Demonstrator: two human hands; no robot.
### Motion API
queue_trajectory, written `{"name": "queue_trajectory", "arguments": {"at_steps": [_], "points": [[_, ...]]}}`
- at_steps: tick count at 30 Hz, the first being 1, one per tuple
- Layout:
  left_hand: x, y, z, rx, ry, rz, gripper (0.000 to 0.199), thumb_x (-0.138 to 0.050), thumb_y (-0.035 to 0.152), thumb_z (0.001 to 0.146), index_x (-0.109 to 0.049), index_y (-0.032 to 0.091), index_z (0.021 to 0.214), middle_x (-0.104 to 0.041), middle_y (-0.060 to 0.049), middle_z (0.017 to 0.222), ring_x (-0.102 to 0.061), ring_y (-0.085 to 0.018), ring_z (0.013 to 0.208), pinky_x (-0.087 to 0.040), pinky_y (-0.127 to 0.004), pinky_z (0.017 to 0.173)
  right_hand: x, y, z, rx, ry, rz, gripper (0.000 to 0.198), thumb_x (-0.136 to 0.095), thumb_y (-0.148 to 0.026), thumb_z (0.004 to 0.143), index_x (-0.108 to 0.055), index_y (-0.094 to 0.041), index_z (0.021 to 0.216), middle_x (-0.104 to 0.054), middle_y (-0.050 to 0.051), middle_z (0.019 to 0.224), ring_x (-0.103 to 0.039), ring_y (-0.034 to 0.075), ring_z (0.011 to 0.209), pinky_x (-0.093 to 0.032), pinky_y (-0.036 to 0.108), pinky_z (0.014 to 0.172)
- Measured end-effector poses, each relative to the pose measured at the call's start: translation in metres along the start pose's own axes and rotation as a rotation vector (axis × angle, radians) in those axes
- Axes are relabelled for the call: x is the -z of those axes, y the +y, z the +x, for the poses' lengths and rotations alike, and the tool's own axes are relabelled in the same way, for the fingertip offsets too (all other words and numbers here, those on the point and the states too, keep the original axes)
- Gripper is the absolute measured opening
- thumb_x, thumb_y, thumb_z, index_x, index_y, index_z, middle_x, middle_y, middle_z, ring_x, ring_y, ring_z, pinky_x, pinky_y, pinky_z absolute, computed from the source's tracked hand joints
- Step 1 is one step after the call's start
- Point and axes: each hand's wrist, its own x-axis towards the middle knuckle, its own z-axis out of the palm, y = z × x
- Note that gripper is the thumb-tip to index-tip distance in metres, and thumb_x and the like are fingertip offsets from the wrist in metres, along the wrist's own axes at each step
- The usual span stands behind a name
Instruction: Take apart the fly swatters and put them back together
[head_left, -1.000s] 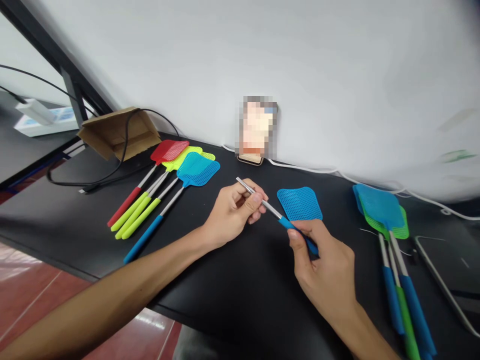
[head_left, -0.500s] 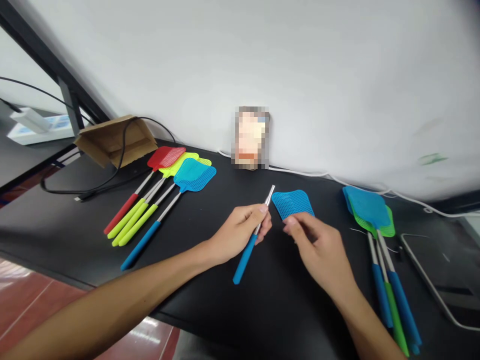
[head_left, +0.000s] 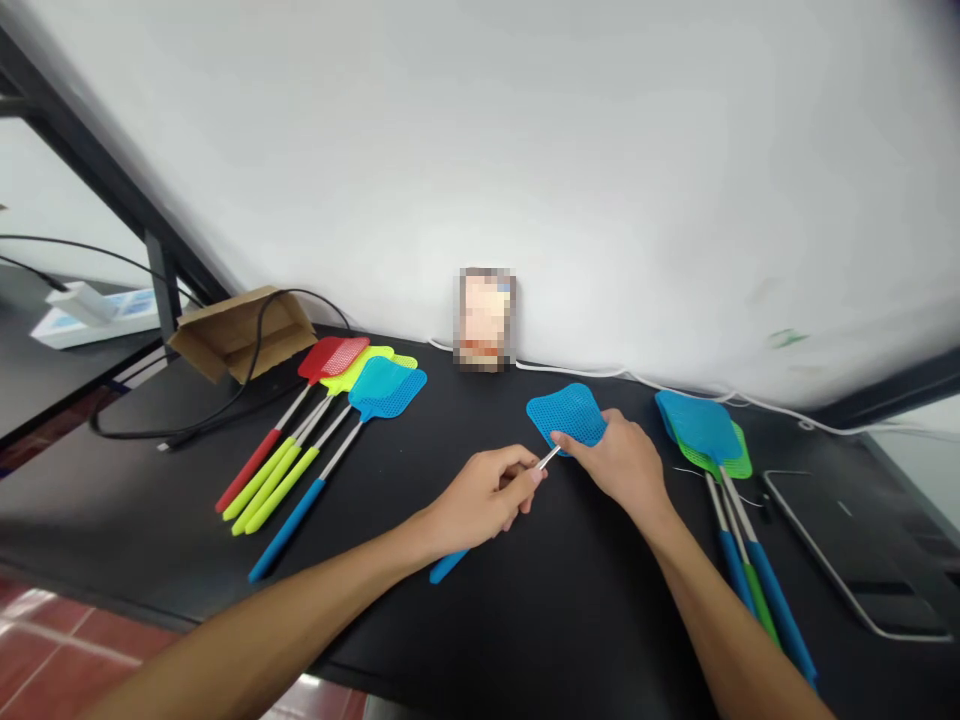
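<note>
My left hand (head_left: 487,495) is closed around the metal shaft of a fly swatter handle (head_left: 450,566), whose blue grip sticks out below the fist. In my right hand (head_left: 628,462) is a blue mesh fly swatter head (head_left: 566,412), pinched at its lower edge with the thumb across it. The shaft's tip meets the base of the head by my right thumb; whether it sits inside the head I cannot tell. On the left lie several fly swatters, with a red head (head_left: 334,358), yellow-green heads and blue heads (head_left: 390,388).
At the right, more swatters with blue heads (head_left: 699,425) and a green one lie stacked beside a dark tablet-like device (head_left: 847,555). An open cardboard box (head_left: 244,335) and a black cable are at the back left. A blurred-out upright object (head_left: 484,320) leans at the wall.
The handle's tip and the swatter head, apart before, have come together. My left hand has tilted the handle lower, and my right hand has shifted its grip on the head. The view has shifted.
</note>
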Motion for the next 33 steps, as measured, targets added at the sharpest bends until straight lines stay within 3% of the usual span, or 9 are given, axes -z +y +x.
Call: {"name": "queue_trajectory", "arguments": {"at_steps": [5, 10, 13, 19, 33], "points": [[0.002, -0.003, 0.001, 0.036, -0.03, -0.037, 0.038, -0.05, 0.054, 0.1, -0.06, 0.018, 0.104, -0.056, 0.004, 0.07, -0.046, -0.006, 0.043, -0.038, -0.017, 0.038, 0.013, 0.018, 0.003, 0.039, -0.144, 0.512, 0.053, -0.063, -0.067, 0.086, -0.054, -0.02, 0.064, -0.058, 0.001, 0.063, -0.053, 0.017, 0.062, -0.041, 0.031, 0.062], [0.004, -0.005, 0.004, 0.063, -0.024, -0.081, 0.039, -0.049, 0.055, 0.101, -0.056, 0.019, 0.112, -0.056, 0.005, 0.07, -0.046, -0.006, 0.041, -0.037, -0.016, 0.034, 0.018, 0.005, -0.011, -0.018, -0.074, 1.091, 0.041, -0.067, -0.056, 0.091, -0.056, -0.02, 0.076, -0.053, -0.004, 0.065, -0.044, 0.012, 0.06, -0.037, 0.027, 0.059], [0.004, -0.004, 0.006, 0.059, -0.012, -0.127, 0.038, -0.05, 0.055, 0.1, -0.054, 0.02, 0.115, -0.056, 0.005, 0.071, -0.045, -0.006, 0.04, -0.036, -0.015, 0.034, 0.018, -0.012, -0.021, -0.05, -0.168, 1.321, 0.035, -0.074, -0.05, 0.088, -0.061, -0.019, 0.08, -0.057, -0.002, 0.069, -0.047, 0.012, 0.063, -0.039, 0.027, 0.061], [0.004, -0.001, 0.006, 0.035, -0.003, -0.222, 0.032, -0.051, 0.05, 0.102, -0.051, 0.021, 0.116, -0.059, 0.005, 0.073, -0.045, -0.005, 0.038, -0.033, -0.015, 0.034, 0.014, -0.031, -0.036, -0.097, -0.346, 1.519, 0.029, -0.074, -0.047, 0.089, -0.064, -0.02, 0.089, -0.062, 0.001, 0.078, -0.052, 0.014, 0.068, -0.042, 0.028, 0.064], [0.006, -0.001, 0.002, 0.025, -0.078, -0.264, 0.03, -0.054, 0.046, 0.102, -0.056, 0.02, 0.118, -0.059, 0.005, 0.07, -0.04, -0.002, 0.035, -0.028, -0.014, 0.033, 0.007, -0.031, -0.041, -0.169, -0.343, 1.706, 0.024, -0.074, -0.041, 0.092, -0.066, -0.02, 0.085, -0.063, 0.002, 0.078, -0.052, 0.014, 0.071, -0.042, 0.028, 0.064]]}}
